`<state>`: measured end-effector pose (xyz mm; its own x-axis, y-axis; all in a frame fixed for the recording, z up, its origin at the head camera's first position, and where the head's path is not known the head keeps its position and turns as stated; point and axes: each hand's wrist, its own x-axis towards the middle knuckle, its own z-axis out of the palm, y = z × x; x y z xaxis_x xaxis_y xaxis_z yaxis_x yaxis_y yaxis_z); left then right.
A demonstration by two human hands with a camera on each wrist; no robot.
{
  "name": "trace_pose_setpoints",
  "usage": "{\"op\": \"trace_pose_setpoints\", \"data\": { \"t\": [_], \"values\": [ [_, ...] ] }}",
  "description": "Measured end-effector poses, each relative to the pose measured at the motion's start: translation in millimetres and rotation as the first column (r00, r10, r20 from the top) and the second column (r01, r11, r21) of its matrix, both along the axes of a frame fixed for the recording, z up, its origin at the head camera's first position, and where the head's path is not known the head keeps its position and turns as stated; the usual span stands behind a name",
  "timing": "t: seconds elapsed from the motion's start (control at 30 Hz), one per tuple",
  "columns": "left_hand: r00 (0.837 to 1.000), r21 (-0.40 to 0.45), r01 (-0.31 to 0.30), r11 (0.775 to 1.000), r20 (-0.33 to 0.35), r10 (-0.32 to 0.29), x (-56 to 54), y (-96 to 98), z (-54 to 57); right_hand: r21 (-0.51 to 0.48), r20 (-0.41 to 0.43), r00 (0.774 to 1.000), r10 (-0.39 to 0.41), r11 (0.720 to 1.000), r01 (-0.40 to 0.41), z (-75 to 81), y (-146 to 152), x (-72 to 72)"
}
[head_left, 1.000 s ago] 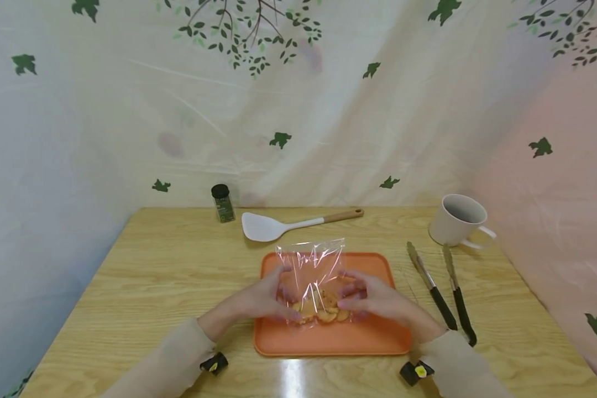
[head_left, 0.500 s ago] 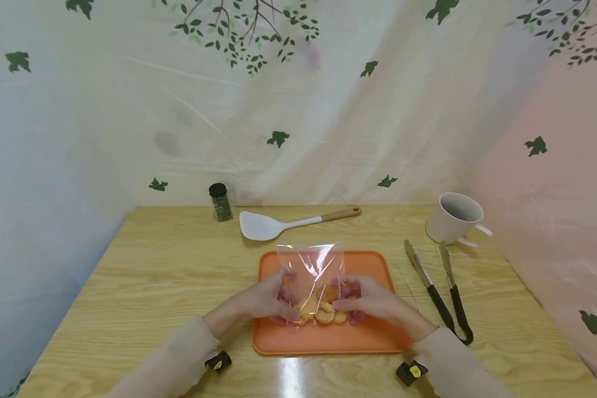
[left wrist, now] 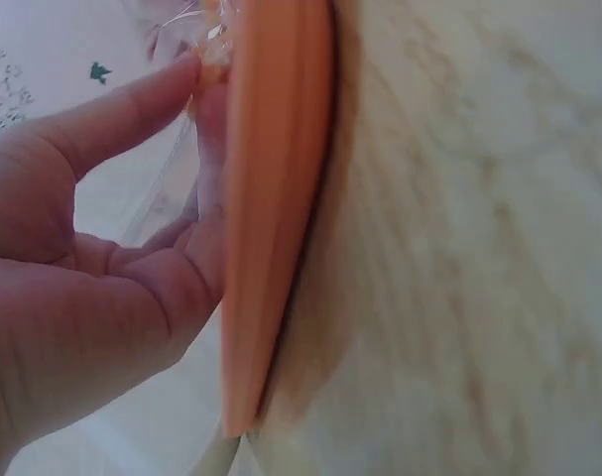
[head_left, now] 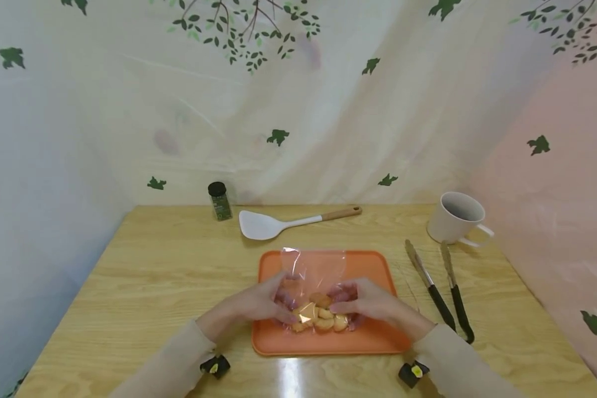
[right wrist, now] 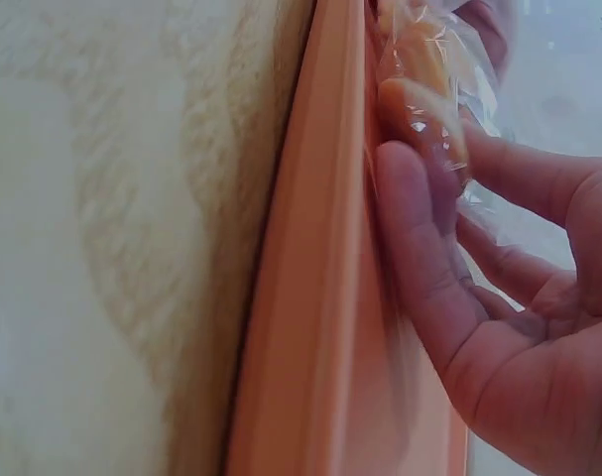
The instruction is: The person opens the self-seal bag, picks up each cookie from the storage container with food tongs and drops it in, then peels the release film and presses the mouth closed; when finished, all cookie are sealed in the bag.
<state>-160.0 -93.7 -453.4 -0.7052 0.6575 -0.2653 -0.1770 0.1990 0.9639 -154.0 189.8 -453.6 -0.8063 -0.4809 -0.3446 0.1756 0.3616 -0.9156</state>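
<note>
A clear plastic bag (head_left: 320, 271) holds several golden round biscuits (head_left: 323, 324) gathered at its near end. It lies over the orange tray (head_left: 328, 346), low against its surface. My left hand (head_left: 261, 301) grips the bag's left side, thumb on top at the near corner. On the right side, my right hand (head_left: 370, 301) pinches the bag between thumb and fingers. The right wrist view shows its fingers around the filled part, beside a biscuit (right wrist: 420, 109). In the left wrist view the tray's rim (left wrist: 276, 198) hides part of the left fingers.
Tongs (head_left: 440, 298) with black handles lie right of the tray, near a white mug (head_left: 455, 218). Behind the tray lies a white spatula (head_left: 261, 225) with a wooden handle. A black-capped spice jar (head_left: 220, 203) stands at the back left. Patterned cloth encloses the table.
The bag has come down slightly toward the tray and its upper part leans flatter. The biscuits sit a little nearer the front, and both hands keep their hold.
</note>
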Motion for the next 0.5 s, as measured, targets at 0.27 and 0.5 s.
{"op": "trace_pose_setpoints", "data": {
  "t": [0.27, 0.5],
  "values": [
    [0.999, -0.014, 0.032, 0.999, -0.040, -0.032, 4.6, -43.4, 23.1, -0.022, -0.076, 0.992, 0.097, 0.995, -0.099, 20.8, -36, -1.0],
    [0.993, 0.028, -0.114, 0.993, -0.010, 0.114, 2.4, -95.6, 30.0, -0.109, -0.073, 0.995, 0.061, 0.992, -0.069, 28.0, -83, -9.3]
  ]
}}
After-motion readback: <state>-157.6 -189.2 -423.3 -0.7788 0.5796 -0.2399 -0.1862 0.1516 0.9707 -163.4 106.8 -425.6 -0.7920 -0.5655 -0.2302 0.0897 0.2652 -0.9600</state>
